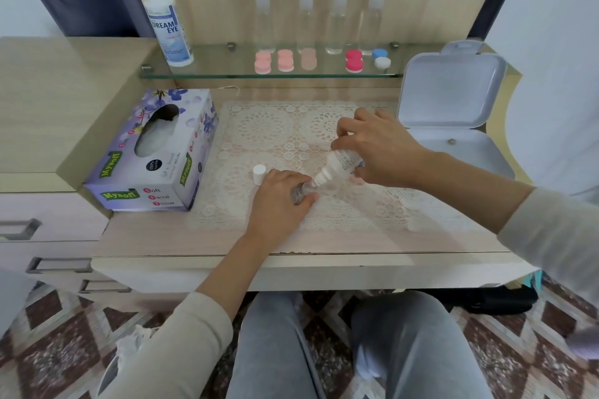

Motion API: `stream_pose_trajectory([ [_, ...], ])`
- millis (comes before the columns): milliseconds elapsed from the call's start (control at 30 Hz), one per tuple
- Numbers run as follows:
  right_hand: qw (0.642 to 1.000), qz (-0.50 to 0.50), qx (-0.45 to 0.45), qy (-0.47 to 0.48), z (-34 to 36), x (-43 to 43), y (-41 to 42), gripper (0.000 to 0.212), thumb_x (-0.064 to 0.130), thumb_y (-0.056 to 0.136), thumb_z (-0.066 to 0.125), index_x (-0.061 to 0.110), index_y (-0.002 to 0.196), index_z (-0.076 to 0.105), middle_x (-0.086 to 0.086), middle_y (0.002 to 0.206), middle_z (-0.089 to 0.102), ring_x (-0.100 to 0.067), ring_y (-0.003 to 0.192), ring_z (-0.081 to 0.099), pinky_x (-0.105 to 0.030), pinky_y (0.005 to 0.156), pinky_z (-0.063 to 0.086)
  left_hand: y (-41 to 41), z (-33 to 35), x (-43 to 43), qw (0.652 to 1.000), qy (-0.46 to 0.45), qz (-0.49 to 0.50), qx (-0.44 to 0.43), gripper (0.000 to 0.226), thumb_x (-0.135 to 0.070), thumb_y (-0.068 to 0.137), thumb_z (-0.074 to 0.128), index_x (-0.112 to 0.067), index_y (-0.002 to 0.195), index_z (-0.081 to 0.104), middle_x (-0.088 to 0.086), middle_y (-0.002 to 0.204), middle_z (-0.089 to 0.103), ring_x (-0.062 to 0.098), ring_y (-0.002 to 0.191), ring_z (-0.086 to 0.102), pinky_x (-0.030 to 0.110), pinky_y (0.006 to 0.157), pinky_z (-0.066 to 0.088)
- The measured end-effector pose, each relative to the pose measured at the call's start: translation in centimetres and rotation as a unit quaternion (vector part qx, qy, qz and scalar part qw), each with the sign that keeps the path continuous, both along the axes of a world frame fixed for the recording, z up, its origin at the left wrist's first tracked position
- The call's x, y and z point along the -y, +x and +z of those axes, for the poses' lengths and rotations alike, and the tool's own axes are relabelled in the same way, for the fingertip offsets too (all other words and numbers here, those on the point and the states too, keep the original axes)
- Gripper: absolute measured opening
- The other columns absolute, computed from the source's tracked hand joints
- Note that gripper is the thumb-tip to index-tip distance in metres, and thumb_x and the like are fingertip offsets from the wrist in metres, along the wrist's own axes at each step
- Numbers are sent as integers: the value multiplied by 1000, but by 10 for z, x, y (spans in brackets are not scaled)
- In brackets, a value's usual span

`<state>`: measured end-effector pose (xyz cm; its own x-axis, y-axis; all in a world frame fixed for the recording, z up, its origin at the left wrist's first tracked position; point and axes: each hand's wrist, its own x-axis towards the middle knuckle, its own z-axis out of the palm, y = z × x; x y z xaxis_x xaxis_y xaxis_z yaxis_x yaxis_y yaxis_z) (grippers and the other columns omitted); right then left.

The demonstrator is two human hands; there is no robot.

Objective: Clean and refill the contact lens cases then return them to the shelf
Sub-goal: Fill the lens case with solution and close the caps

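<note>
1. Lens case, a clear one, sits on the lace mat on the tabletop. The left hand pinches its near end, seemingly to stop it sliding.
2. The right hand grips a small bottle, tilted nozzle-down at the case, likely to drip solution in.
3. A white cap stands aside on the mat, out of the way.
4. Other cases sit on the glass shelf.

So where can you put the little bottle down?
The lace mat between the tissue box and right hand is bare. So is the desk strip in front of it. Crowded around the left hand: white cap, lens case, bottle.
</note>
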<state>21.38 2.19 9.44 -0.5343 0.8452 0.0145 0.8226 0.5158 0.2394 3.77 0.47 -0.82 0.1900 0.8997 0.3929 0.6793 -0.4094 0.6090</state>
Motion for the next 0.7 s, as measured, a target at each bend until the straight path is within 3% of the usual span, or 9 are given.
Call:
stream_pose_trajectory([
  [700, 1000, -14, 0, 1, -1, 1, -2, 46, 19, 83, 60, 24, 127, 50, 4, 119, 44, -19, 108, 37, -31, 82, 31, -1, 0, 0, 1000, -9, 2, -1, 26, -19, 75, 73, -10, 100, 70, 4, 98, 68, 20, 95, 53, 20, 81, 32],
])
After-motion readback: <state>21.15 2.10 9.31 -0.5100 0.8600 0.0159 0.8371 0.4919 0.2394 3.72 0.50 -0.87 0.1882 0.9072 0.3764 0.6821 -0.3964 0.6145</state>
